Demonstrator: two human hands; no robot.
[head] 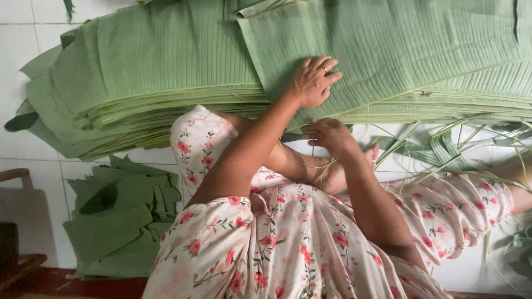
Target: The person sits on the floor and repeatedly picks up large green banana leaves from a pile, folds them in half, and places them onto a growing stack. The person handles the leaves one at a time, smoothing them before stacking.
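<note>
The left hand (313, 83) lies flat, fingers spread, on the top sheet of a thick stack of banana leaves (166, 72), close to the stack's near edge. The right hand (331, 135) hovers just below that edge, over the person's lap, fingers curled together around thin leaf strips (310, 163); whether they are pinched tight cannot be told. The stack spans nearly the whole width of the view and rests on a white tiled floor (16, 66). A smaller pile of cut leaf pieces (119, 221) sits well apart at lower left. Loose green ribs and trimmings (438, 149) clutter the floor beside the right hand, leaving little room there.
</note>
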